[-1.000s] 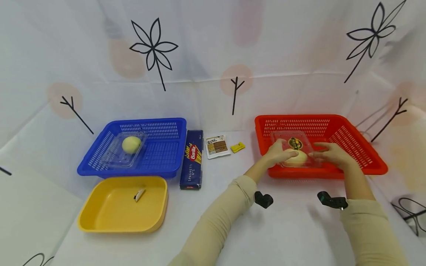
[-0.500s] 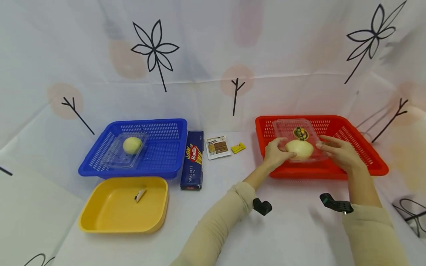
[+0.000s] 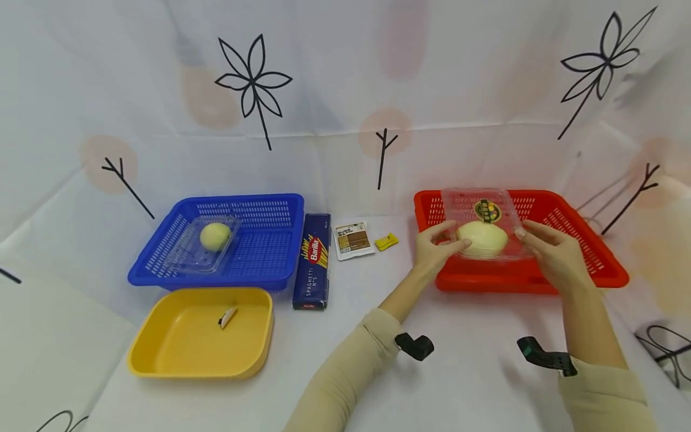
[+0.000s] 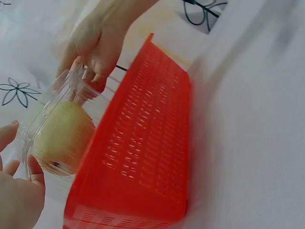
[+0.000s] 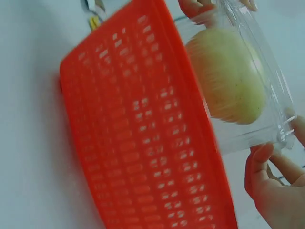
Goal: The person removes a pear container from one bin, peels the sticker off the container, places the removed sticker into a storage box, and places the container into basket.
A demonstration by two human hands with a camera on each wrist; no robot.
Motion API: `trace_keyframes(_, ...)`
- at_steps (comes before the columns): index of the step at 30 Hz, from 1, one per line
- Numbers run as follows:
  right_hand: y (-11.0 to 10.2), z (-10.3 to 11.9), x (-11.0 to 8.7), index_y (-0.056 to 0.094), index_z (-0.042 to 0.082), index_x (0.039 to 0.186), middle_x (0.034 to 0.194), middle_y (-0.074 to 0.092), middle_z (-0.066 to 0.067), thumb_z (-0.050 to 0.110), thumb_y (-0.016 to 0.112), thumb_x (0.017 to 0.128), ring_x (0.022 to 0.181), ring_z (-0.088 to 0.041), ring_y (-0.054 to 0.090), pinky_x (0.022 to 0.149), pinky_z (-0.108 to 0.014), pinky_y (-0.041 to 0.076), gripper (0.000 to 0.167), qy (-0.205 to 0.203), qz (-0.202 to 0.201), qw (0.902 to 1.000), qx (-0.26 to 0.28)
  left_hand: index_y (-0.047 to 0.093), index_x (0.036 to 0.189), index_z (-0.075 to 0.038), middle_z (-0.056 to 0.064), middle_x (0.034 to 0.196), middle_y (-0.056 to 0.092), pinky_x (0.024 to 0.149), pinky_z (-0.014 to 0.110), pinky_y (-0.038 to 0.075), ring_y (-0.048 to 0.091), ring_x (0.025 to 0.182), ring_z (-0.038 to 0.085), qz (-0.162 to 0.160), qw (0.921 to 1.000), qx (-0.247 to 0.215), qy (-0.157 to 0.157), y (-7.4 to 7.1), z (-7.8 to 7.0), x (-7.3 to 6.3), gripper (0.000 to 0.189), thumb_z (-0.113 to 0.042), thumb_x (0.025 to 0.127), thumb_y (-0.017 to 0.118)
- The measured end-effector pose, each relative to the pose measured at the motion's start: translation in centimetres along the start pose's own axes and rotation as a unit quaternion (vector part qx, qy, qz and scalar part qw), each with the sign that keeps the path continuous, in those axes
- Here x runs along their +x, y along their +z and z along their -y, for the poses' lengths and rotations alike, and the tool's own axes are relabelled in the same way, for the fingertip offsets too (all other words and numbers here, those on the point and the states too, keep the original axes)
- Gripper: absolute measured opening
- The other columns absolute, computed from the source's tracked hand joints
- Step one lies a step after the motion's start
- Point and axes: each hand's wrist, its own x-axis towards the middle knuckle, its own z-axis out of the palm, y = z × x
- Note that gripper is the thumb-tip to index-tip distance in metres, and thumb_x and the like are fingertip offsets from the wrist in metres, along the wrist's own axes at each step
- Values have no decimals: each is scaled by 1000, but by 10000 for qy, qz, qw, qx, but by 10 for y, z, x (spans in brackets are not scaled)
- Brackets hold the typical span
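Note:
A clear plastic clamshell box [image 3: 466,205] with a dark and yellow round label holds a pale yellow-green round fruit [image 3: 482,239]. My left hand [image 3: 434,249] grips the box's left side, thumb on the front. On the right side, my right hand [image 3: 556,252] pinches the edge between thumb and fingers. The box is tilted toward me, raised at the rim of the red basket [image 3: 496,282]. In the left wrist view, the fruit [image 4: 64,136] shows through the plastic above the basket wall. The right wrist view has the box corner [image 5: 283,138] at my right fingertips.
A blue basket [image 3: 264,252] at left holds a similar clear box [image 3: 189,255] and pale fruit [image 3: 215,236]. Before it stands a yellow tray [image 3: 183,348] with a small white item [image 3: 228,316]. Between the baskets lie a spaghetti box [image 3: 312,261], a packet [image 3: 353,239] and a yellow sachet [image 3: 385,241].
Both hands have lifted the clamshell box with its fruit up from inside the red basket and drawn it slightly toward me. The right hand has closed onto the box's right edge.

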Motion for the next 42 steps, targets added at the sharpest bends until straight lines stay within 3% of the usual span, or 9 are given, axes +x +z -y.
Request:
trace_keyframes(7,18,5,-20,45,24,141,107,54,19,34,62,90,95,2,49,70,-9,48,54,1,37,9991,-427,66,114,1,6,95,66,68,13,49,54,78,4,-2,9998,-58,-166,-25,-11,-17,38,2,77,72)
trace_keyframes(11,29,3,-27,44,22,142,110,52,17,33,61,90,96,1,50,70,-11,50,55,-51,149,9985,-526,64,114,6,6,93,64,67,13,48,54,77,7,-95,9985,-469,-252,-39,-14,-26,38,9,76,69)
trace_keyframes(15,40,1,-32,42,16,143,115,51,15,27,60,92,99,0,51,73,-12,50,55,-310,303,9984,-366,60,115,13,14,95,62,72,15,49,55,81,11,-83,9958,-885,-226,-51,-18,-33,41,15,75,66)
trace_keyframes(19,50,-1,-36,41,15,143,117,49,15,25,59,93,102,-1,49,73,-11,50,54,-525,445,9965,-484,58,117,14,12,99,60,74,16,50,55,85,12,-73,9948,-989,-228,-63,-22,-39,42,16,75,65)
trace_keyframes(23,61,-5,-39,40,16,144,119,48,15,29,57,93,103,-2,49,74,-12,50,55,-672,480,9912,-1036,57,117,15,9,106,59,74,17,50,54,88,13,-120,9940,-1065,-228,-74,-26,-49,43,18,74,64)
trace_keyframes(29,81,-13,-46,38,12,145,122,47,12,36,54,94,105,-4,47,77,-13,49,58,-882,488,9816,-1621,54,117,18,22,120,58,74,16,50,54,90,13,-240,9943,-1037,-44,-91,-30,-64,45,21,73,62)
trace_keyframes(33,95,-19,-51,39,6,142,120,49,8,28,55,95,102,-6,51,79,-14,49,55,-1151,713,9814,-1361,53,118,18,21,118,59,75,17,50,54,91,12,-354,9948,-957,80,-104,-32,-76,47,19,72,62)
trace_keyframes(39,116,-28,-57,39,-6,138,112,54,3,8,57,93,93,-5,61,80,-16,50,50,-1327,1185,9839,-160,51,120,19,22,123,58,73,15,49,52,94,14,-499,9931,-1058,63,-123,-35,-93,48,19,72,60)
trace_keyframes(42,125,-32,-60,39,-9,137,110,55,2,6,58,92,93,-5,62,80,-16,50,51,-1339,1260,9828,-151,50,120,19,21,125,58,73,15,49,52,94,15,-634,9919,-1098,-8,-131,-36,-101,48,20,72,59)
